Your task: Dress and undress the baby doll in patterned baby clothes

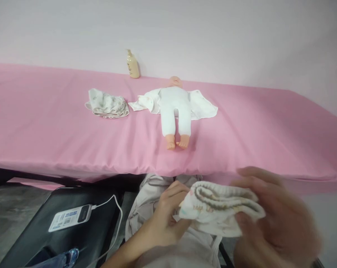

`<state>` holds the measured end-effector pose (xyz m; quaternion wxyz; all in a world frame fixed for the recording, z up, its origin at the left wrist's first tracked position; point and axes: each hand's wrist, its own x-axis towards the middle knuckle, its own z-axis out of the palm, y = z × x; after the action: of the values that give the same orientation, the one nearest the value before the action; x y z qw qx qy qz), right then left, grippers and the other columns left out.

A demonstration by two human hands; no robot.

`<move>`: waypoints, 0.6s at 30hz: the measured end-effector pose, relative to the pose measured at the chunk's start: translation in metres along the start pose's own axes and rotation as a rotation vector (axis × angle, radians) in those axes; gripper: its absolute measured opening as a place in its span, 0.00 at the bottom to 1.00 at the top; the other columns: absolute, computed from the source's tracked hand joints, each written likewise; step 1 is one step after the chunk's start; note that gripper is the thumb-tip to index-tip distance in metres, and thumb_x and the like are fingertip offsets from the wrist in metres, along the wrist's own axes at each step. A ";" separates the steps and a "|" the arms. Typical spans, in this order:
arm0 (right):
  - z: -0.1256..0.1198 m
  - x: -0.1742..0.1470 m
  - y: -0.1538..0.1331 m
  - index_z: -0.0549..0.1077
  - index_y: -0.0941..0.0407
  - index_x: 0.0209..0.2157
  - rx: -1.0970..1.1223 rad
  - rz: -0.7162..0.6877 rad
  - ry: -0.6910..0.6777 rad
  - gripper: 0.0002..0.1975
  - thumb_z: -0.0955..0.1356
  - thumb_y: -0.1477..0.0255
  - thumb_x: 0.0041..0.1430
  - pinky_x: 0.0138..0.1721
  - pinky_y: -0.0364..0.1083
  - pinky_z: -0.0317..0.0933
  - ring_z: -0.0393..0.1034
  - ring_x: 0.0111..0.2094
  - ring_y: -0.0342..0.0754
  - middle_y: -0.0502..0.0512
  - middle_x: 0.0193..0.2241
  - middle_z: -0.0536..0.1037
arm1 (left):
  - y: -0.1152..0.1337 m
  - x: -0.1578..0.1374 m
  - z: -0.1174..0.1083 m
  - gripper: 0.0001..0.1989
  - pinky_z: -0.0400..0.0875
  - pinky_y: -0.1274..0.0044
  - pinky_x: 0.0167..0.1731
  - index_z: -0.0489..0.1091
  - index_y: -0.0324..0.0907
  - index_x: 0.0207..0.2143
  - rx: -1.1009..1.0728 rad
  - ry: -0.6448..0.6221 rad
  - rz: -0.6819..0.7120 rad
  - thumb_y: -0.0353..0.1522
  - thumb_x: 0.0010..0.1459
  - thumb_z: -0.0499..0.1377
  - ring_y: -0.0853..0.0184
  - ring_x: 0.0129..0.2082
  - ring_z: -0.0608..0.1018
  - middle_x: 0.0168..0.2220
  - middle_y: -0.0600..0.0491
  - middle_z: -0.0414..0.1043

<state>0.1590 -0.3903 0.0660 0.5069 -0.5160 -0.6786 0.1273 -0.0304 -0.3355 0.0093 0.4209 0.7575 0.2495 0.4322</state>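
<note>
A white printed cloth (213,212), folded and rolled into several layers, hangs above my lap in front of the bed edge. My left hand (168,212) pinches its left end. My right hand (274,219), smeared by motion, has its thumb and fingers around the right end. On the pink sheet beyond lies a baby doll (175,108) on its back, feet towards me, with a white body and legs. A white baby garment (203,106) is spread open beneath the doll.
A crumpled printed cloth (108,104) lies left of the doll on the pink sheet (45,123). A pump bottle (133,65) stands by the wall. Lower left, a black stool (101,208) holds a white power bank (70,217) with a cable and a clear blue item (59,258).
</note>
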 end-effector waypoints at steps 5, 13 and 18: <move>0.008 0.018 -0.012 0.69 0.53 0.50 -0.126 -0.152 -0.328 0.25 0.63 0.83 0.50 0.43 0.41 0.71 0.74 0.45 0.47 0.55 0.47 0.75 | 0.016 0.004 -0.011 0.17 0.75 0.76 0.36 0.65 0.44 0.51 -0.044 -0.023 0.062 0.31 0.59 0.58 0.64 0.37 0.80 0.40 0.48 0.77; 0.003 0.033 -0.022 0.72 0.53 0.47 -0.176 -0.204 -0.426 0.18 0.66 0.79 0.54 0.30 0.39 0.70 0.74 0.30 0.43 0.50 0.31 0.78 | 0.017 0.006 -0.011 0.13 0.73 0.79 0.31 0.66 0.42 0.47 0.163 -0.007 0.196 0.34 0.60 0.56 0.66 0.30 0.79 0.33 0.51 0.77; -0.014 0.024 -0.020 0.75 0.49 0.43 -0.130 -0.119 -0.174 0.09 0.67 0.68 0.60 0.24 0.39 0.66 0.71 0.25 0.43 0.52 0.28 0.76 | 0.002 -0.002 0.020 0.07 0.71 0.79 0.29 0.68 0.44 0.36 -0.010 -0.250 -0.074 0.29 0.51 0.58 0.67 0.28 0.77 0.31 0.53 0.75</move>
<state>0.1599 -0.3839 0.1000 0.4184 -0.4933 -0.7564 0.0971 -0.0139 -0.3460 0.0045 0.4680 0.7937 0.2208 0.3199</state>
